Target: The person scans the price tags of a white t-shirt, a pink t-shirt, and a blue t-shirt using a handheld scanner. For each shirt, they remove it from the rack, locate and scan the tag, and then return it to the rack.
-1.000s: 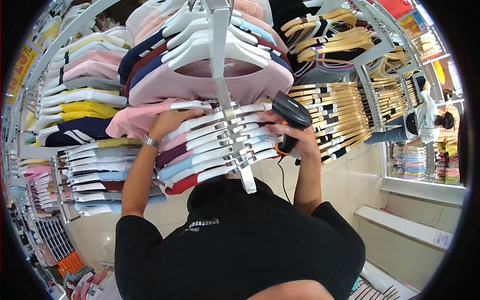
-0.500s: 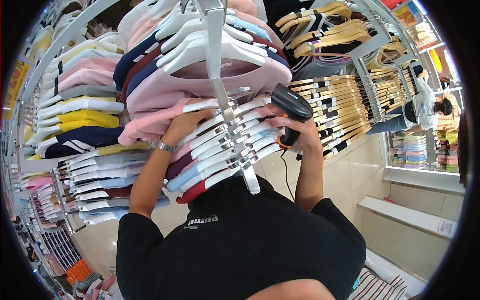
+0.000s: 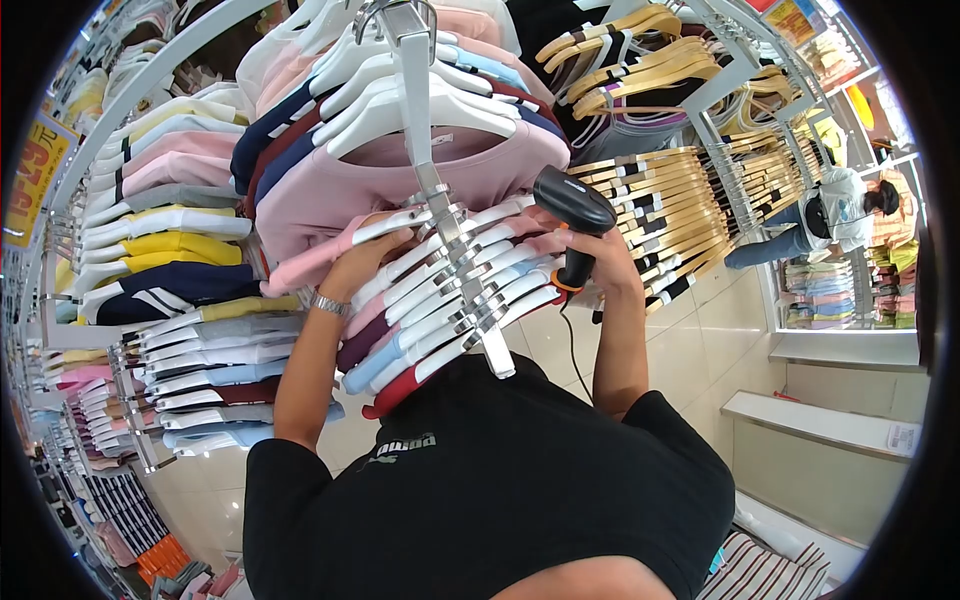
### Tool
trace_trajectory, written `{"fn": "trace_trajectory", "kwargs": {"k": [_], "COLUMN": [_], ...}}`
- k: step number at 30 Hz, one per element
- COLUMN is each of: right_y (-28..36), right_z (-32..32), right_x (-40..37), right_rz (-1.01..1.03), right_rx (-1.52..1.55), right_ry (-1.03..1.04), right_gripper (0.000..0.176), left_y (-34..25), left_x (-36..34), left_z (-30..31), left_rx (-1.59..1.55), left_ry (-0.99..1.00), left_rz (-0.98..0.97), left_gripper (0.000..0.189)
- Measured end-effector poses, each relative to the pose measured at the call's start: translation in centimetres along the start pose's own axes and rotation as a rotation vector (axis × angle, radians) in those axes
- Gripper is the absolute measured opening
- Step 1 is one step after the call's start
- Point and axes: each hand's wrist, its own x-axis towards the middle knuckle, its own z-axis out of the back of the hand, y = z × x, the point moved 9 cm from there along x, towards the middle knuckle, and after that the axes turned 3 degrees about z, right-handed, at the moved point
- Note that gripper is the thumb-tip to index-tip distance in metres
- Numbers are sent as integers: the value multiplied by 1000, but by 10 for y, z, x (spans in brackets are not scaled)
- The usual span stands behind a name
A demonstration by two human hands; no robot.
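A metal display arm [image 3: 417,110] runs down the middle toward my chest, with several shirts on white hangers along it. My left hand [image 3: 368,258], with a watch [image 3: 330,303] on the wrist, is closed at the shoulder of a pink shirt [image 3: 318,262]; some of its fingers are hidden between the hangers. In my right hand [image 3: 610,260] is a black barcode scanner [image 3: 575,202] with a cable hanging down. That hand's fingertips also reach the pinkish garments' edges beside the scanner. Behind them hangs a mauve sweatshirt [image 3: 320,185] on a white hanger [image 3: 425,108].
More shirts in white, yellow and navy hang at left, near a yellow price sign [image 3: 38,180]. Wooden hangers [image 3: 670,215] with clothes fill the right side. A person [image 3: 845,215] in a cap stands farther right. A white ledge [image 3: 820,422] lies at lower right.
The view has shifted slightly, so the rack sits a little differently. My left hand and the pink shirt have dropped slightly. The scanner stays in my right hand, its head slightly left.
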Motion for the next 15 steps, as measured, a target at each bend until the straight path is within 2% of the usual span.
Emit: {"fn": "trace_trajectory", "kwargs": {"k": [3,6,9,12,15], "right_y": [4,6,-6,-17,-28], "right_z": [-1,-10,-5,-2,7], "right_x": [1,11,18,23,27], "right_rz": [-9,-32,-159,-255,-242], "right_rx": [15,0,-147,-286,-417], "right_ry": [-32,191,221,295,344], "right_gripper": [55,54,56,58,56], "left_y": [6,18,13,-12,-74], "left_x": [3,1,-22,-60,-108], "left_z": [0,0,5,0,-21], "left_rx": [145,213,552,848,1116], "left_ry": [106,123,116,-12,-41], "left_rz": [-45,-31,153,-47,-423], "left_gripper": [32,37,39,34,34]}}
